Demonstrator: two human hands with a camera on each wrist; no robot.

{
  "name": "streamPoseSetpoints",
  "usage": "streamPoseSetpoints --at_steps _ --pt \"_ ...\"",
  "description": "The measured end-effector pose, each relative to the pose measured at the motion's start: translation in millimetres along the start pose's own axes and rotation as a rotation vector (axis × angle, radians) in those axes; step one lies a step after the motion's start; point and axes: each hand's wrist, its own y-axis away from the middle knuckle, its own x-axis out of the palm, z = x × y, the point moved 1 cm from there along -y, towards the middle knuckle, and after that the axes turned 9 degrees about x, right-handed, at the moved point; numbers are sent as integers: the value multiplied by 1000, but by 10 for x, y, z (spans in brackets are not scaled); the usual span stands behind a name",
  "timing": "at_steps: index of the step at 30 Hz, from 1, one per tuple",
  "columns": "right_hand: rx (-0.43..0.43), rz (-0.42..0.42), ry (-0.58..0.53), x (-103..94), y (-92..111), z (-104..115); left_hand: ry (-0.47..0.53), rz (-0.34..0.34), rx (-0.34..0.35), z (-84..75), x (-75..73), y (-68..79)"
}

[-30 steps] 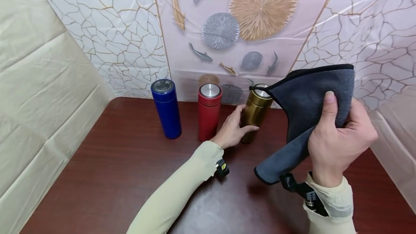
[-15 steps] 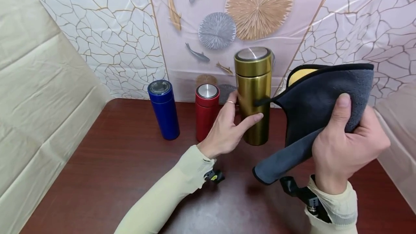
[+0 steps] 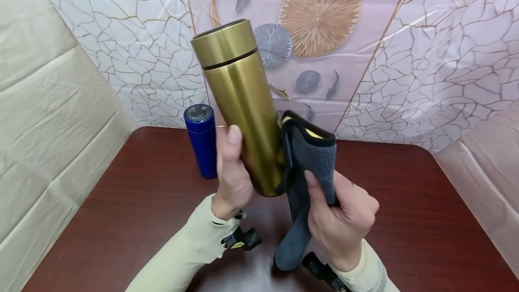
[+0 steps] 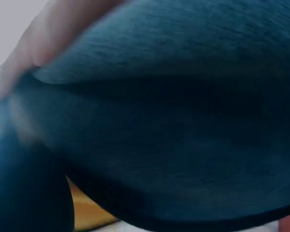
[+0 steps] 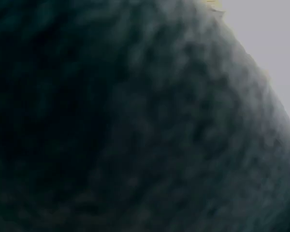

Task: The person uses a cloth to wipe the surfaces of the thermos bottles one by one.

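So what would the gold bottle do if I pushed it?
The gold bottle would probably roll if laid on its side, since it's round like a tube. Standing, it might tip, being tall and narrow. Its shiny, smooth-looking outside could feel slippery.

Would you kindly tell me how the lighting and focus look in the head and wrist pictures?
Head view: brightly lit and mostly clear, with glossy streaks down the gold bottle and a pale sheen on the table near the bottom edge; left wrist view: dim and bluish, the cloth looking soft; right wrist view: heavily blurred and dark, with a pale patch at upper right.
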Motion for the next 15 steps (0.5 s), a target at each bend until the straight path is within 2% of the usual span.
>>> streamPoseSetpoints --at_steps 3,5,8,10,12,15 --pt "95 100 77 2 -30 -26 -29 -65 -2 -64 -90 -24" --pt "196 154 158 -26 -97 -67 -30 -99 -57 -115 -146 -24" --pt "325 194 266 -77 -203 -136 -10 -134 -176 -186 -206 5" --pt "360 207 316 -107 -253 -166 -6 -148 -231 -217 -221 27" --pt "376 207 327 -121 -275 -169 -2 -152 -252 -222 -223 53" --pt "358 211 275 -99 -242 -126 -18 -140 -221 -190 -209 73"
